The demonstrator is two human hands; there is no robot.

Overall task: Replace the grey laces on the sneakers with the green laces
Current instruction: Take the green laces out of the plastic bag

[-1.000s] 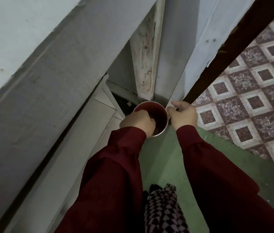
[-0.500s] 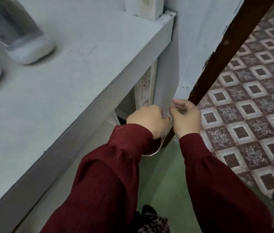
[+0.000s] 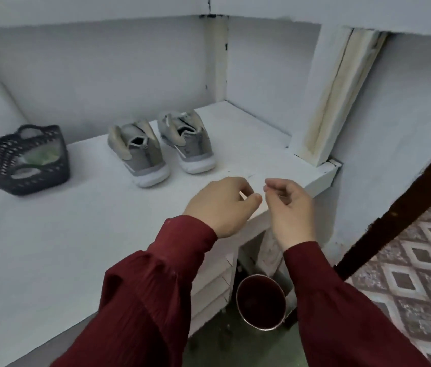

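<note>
Surface (image 3: 76, 234): a white-painted ledge filling the left and middle of the frame and ending at a post on the right. It carries everything the task needs.

Floor: patterned tiles (image 3: 420, 260) at lower right, green below the ledge.

Left hand (image 3: 222, 205): centre of frame, above the front edge of the surface. The fingers are loosely curled with the thumb close to the forefinger, and nothing shows in the grip.

Right hand (image 3: 291, 210): just beside the left hand and apart from it. The fingertips are drawn near the thumb, and its grip looks empty too (a very thin thing there would be hard to see). Both hands are probably poised to reach for the shoes.

Sneakers (image 3: 142, 154): a grey pair with white soles, side by side at upper centre, heels toward the camera, well beyond the hands. From this angle I cannot tell whether the grey laces are in.

Basket (image 3: 50, 176): dark plastic mesh at the left of the frame, set away from the shoes, likely to keep small items together.

Metal container (image 3: 238, 303): round and open-topped, on the floor at bottom centre below the ledge.

Green laces (image 3: 40, 156): a blurred greenish bundle in the basket, judged to be the replacements. The threading looks not yet begun.
</note>
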